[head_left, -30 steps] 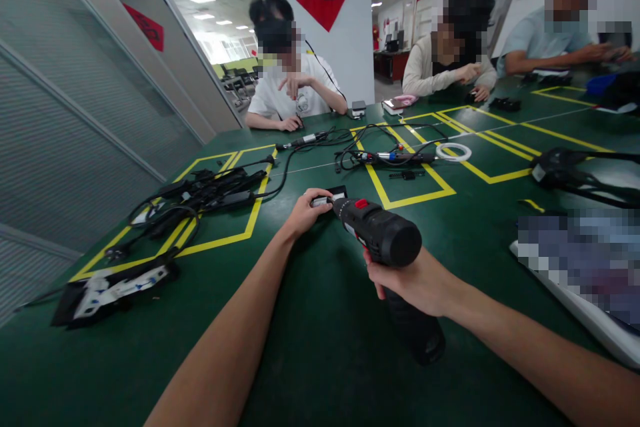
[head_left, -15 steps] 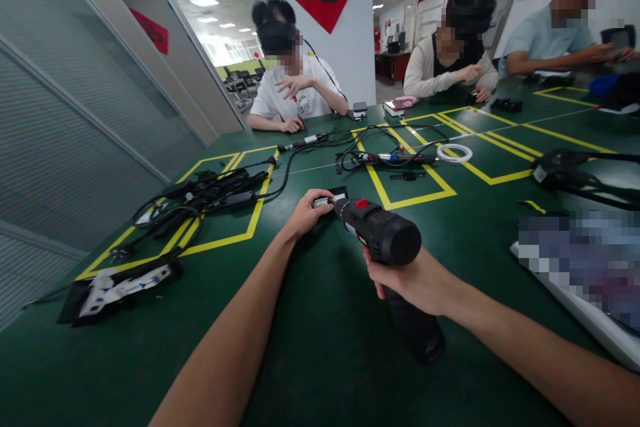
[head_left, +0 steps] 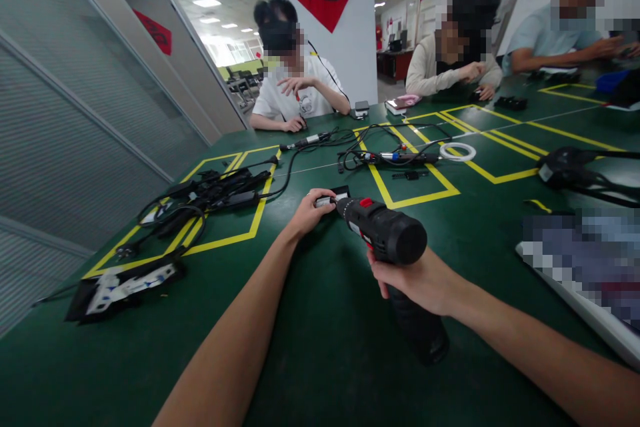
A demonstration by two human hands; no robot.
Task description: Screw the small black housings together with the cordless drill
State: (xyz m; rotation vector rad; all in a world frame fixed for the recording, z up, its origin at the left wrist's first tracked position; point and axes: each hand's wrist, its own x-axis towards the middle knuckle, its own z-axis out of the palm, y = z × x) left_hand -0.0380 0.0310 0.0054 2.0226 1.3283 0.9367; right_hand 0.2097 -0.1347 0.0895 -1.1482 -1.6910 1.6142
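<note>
My right hand (head_left: 407, 277) is wrapped round the grip of a black cordless drill (head_left: 385, 230) with red switches. The drill points forward and left, its chuck close to the fingers of my left hand (head_left: 311, 210). Those fingers are closed on a small silver-and-black piece (head_left: 326, 201) on the green table. The drill's front end meets or nearly meets this piece; I cannot tell which. Just behind it is a small black flat part (head_left: 341, 191), partly covered by the drill and the piece.
Bundled black cables (head_left: 220, 197) lie left, inside yellow tape. A black-and-white bracket (head_left: 127, 287) is at the near left. Pen-like tools with cords (head_left: 395, 158) and a white coil (head_left: 457, 151) lie ahead. A white tray (head_left: 575, 297) sits right. Several people sit across the table.
The whole view has shifted slightly, so things appear a little further right. My hands, the drill and the small piece keep nearly the same places relative to each other.
</note>
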